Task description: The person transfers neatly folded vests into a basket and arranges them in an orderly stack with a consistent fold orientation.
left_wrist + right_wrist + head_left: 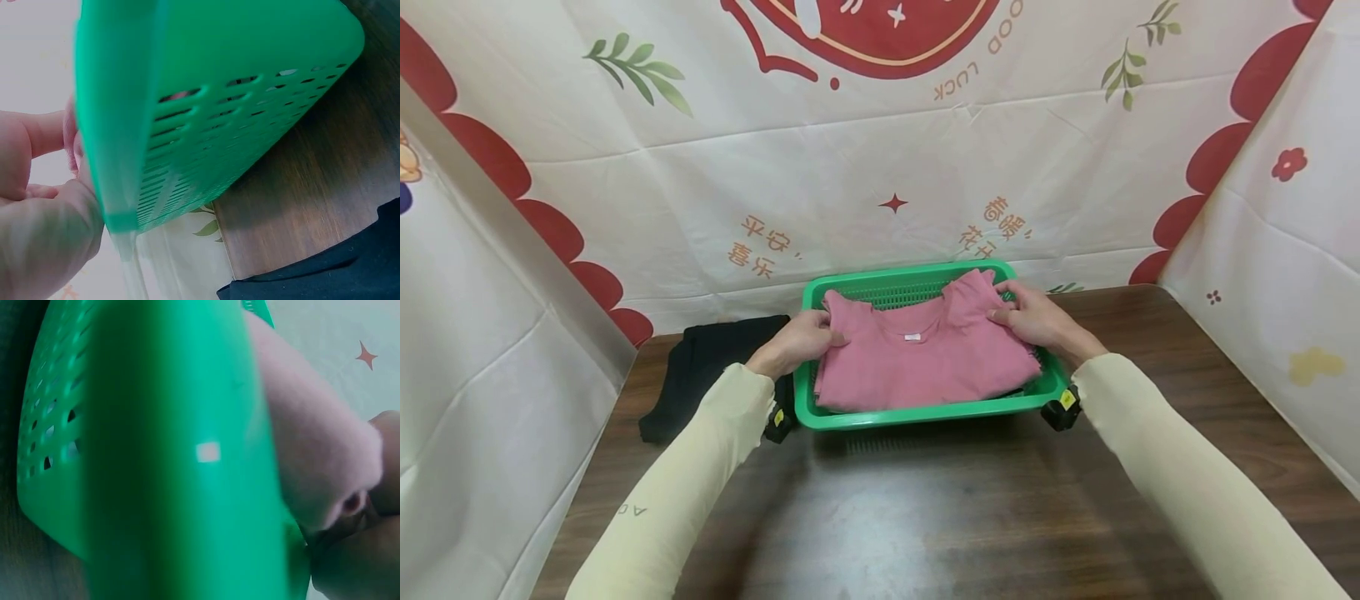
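- The left hand (801, 340) and the right hand (1036, 320) sit at opposite ends of a folded pink shirt (925, 354) that lies in a green basket (925, 414).
- Just left of the basket, touching its left wall, a black garment (700, 371) lies bunched on the brown wooden table (940, 517).
- Behind the basket hangs a white printed cloth (850, 167); similar cloth closes in both sides.
- Left hand: fingers curled over the shirt's left edge, pinching the fabric at the basket's left rim.
- Right hand: fingers bent over the shirt's right shoulder, gripping it above the basket's right rim.
- From the wrist views the basket's slotted wall fills the frame and hides most of the shirt.
- A small white tag (912, 337) sits at the shirt's collar; its print is too small to read.
- The cloth behind the basket reads "GOOD LUCK", upside down, plus orange Chinese characters.
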The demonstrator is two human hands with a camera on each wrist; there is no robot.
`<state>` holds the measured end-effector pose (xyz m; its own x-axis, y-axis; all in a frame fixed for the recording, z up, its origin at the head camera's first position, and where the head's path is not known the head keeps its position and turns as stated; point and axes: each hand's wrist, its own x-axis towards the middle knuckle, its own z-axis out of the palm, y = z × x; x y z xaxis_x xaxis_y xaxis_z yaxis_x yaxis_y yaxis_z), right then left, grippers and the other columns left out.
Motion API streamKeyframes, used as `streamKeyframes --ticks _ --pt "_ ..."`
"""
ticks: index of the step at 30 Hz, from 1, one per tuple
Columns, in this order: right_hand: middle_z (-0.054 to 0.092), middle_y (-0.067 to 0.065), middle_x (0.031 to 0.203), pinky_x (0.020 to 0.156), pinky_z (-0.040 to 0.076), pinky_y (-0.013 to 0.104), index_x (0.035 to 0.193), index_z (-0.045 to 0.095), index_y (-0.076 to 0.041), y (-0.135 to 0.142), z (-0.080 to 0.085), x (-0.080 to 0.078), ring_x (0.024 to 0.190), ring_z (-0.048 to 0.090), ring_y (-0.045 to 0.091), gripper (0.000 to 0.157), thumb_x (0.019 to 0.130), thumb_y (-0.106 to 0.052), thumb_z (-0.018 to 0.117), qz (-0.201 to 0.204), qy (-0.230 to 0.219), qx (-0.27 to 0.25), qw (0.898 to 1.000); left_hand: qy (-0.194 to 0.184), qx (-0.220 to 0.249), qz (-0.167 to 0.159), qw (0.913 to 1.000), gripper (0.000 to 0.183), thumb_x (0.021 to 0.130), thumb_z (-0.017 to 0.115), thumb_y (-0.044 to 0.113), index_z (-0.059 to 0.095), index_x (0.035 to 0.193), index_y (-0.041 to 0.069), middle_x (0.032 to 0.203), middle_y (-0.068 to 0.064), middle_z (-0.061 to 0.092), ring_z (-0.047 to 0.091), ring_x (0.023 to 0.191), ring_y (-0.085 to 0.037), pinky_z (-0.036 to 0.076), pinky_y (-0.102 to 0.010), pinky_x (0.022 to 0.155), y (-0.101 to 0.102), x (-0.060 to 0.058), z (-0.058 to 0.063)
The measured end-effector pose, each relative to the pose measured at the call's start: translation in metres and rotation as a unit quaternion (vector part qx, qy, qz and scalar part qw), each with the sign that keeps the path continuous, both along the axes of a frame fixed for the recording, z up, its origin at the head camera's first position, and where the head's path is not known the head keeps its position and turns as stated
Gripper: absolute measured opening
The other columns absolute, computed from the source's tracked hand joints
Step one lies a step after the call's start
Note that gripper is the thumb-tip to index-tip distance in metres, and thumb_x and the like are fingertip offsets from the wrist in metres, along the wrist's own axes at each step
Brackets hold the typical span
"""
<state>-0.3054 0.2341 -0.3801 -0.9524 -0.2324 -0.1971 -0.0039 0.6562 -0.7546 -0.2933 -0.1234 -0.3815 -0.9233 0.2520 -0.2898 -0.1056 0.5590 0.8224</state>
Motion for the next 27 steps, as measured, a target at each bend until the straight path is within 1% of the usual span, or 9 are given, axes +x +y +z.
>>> streamKeyframes --ticks 5,11,14,17,21,27 --pt "0.059 0.020 0.109 0.068 0.049 0.033 0.140 0.038 -0.003 -0.0007 0.0001 0.0001 0.085 0.058 0.024 0.042 0.104 -0.021 0.050 0.012 -0.005 0.007 1.000 0.010 -0.013 -0.003 0.9999 0.019 0.097 0.061 0.012 0.062 0.112 0.002 0.092 -0.008 0.061 0.058 0.078 -0.017 0.050 -0.027 0.067 0.0011 0.0006 -0.0001" --pt "0.061 0.017 0.100 0.062 0.047 0.033 0.138 0.038 -0.003 -0.0006 -0.0007 0.0006 0.075 0.056 0.022 0.040 0.104 -0.019 0.050 0.019 -0.001 0.015 1.000 0.017 -0.012 -0.012 0.9997 0.023 0.097 0.060 0.011 0.061 0.118 0.000 0.093 -0.008 0.062 0.057 0.079 -0.016 0.049 -0.026 0.068 0.0020 0.0033 0.0018" --pt "0.062 0.017 0.101 0.061 0.047 0.033 0.137 0.039 -0.003 -0.0015 -0.0018 0.0013 0.074 0.056 0.021 0.040 0.103 -0.018 0.052 0.023 0.007 0.024 0.999 0.027 -0.017 -0.017 0.9994 0.026 0.097 0.059 0.011 0.060 0.121 0.000 0.097 -0.009 0.064 0.058 0.081 -0.016 0.050 -0.026 0.069 0.0022 0.0043 0.0016" --pt "0.063 0.017 0.103 0.062 0.047 0.032 0.137 0.040 -0.003 -0.0031 -0.0029 0.0021 0.073 0.056 0.020 0.041 0.102 -0.018 0.054 0.028 0.017 0.035 0.999 0.038 -0.031 -0.022 0.9986 0.027 0.098 0.059 0.011 0.060 0.122 0.000 0.100 -0.010 0.065 0.059 0.082 -0.017 0.050 -0.026 0.070 0.0026 0.0053 0.0009" --pt "0.062 0.016 0.101 0.061 0.045 0.032 0.138 0.040 -0.003 -0.0051 -0.0040 0.0025 0.071 0.053 0.019 0.042 0.101 -0.018 0.054 0.027 0.024 0.048 0.998 0.048 -0.051 -0.021 0.9973 0.027 0.097 0.059 0.012 0.061 0.122 0.002 0.102 -0.010 0.065 0.058 0.083 -0.017 0.049 -0.027 0.070 0.0042 0.0070 0.0011" --pt "0.063 0.017 0.103 0.062 0.046 0.032 0.138 0.040 -0.003 -0.0056 -0.0044 0.0023 0.073 0.055 0.020 0.042 0.101 -0.018 0.055 0.023 0.033 0.066 0.997 0.061 -0.083 -0.023 0.9944 0.028 0.097 0.059 0.014 0.062 0.122 0.004 0.103 -0.010 0.064 0.057 0.082 -0.018 0.047 -0.027 0.069 0.0055 0.0070 0.0007"
